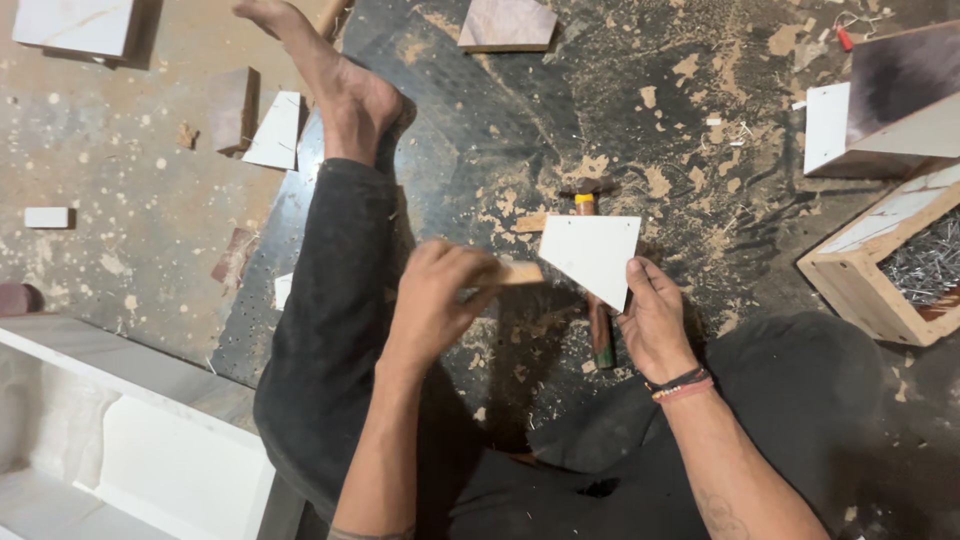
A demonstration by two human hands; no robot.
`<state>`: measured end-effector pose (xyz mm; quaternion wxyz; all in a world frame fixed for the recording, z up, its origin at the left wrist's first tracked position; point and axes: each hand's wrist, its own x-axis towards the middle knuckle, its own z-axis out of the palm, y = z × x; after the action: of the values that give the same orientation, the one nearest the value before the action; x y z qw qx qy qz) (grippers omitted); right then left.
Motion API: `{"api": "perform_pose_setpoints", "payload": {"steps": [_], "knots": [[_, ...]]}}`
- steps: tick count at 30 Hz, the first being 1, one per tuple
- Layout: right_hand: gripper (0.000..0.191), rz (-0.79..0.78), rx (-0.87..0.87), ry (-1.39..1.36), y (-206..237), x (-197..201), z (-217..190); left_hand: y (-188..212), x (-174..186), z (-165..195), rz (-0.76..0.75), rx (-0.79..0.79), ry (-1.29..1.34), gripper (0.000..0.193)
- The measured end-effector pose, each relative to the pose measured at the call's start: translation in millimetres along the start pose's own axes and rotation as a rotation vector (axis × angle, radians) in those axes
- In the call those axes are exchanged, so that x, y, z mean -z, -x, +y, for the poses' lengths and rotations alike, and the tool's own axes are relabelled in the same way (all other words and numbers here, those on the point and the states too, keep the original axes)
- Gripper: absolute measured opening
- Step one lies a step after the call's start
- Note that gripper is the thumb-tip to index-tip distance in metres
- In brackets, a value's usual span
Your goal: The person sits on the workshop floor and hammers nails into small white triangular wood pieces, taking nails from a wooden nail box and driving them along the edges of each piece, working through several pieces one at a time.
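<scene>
- Panel (592,256): a white, four-sided offcut with one slanted edge is held up over the dark mat (480,120) on the floor, near the mat's middle and in front of the seated person's lap.
- The right hand (655,318) is closed on the panel's lower right corner, thumb on the white face, so the piece is kept tilted toward the camera.
- The left hand (437,290) is curled tight around a small wooden strip (518,273), whose free end is touching or almost touching the panel's left edge; which of the two cannot be told.
- A hammer (592,270) lies on the mat under the panel, head away from the person, handle running back between the two hands; it is not being held.
- The step in hand is judged to be a fitting step: strip being brought to the panel's edge, with no fastening seen yet.
- Judged from this, steady alignment of strip and edge would be called for first, then one hand would have to be freed before the hammer could be taken up.
- An open wooden box (858,270) of nails (925,262) stands at the mat's right edge, well apart from the hands.
- More white offcuts (276,130) lie near the mat's left edge beside a bare foot (345,85); sawdust is scattered across the mat.
- A white cabinet carcass (120,430) sits at the lower left, off the mat.
</scene>
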<state>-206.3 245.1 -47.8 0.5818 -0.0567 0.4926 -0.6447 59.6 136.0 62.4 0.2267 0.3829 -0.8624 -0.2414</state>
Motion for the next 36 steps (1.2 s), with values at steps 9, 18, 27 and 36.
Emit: {"api": "perform_pose_setpoints", "payload": {"steps": [9,18,27,36], "knots": [[0.023,-0.008,0.042,0.109,-5.4,-29.5,-14.5,-1.1,-63.9,4.0,-0.241,0.496,0.534,0.050],[0.024,-0.065,0.138,0.630,-12.7,-71.6,-21.8,20.0,-78.2,-25.6,-0.216,0.307,-0.077,0.035],[0.031,-0.170,0.220,0.955,-15.8,-93.5,-6.9,29.8,-99.7,-51.4,0.003,0.765,0.112,0.052],[0.032,-0.155,0.294,1.310,-16.1,-109.0,-31.2,18.9,-90.2,-49.1,0.082,0.787,0.418,0.078]]}}
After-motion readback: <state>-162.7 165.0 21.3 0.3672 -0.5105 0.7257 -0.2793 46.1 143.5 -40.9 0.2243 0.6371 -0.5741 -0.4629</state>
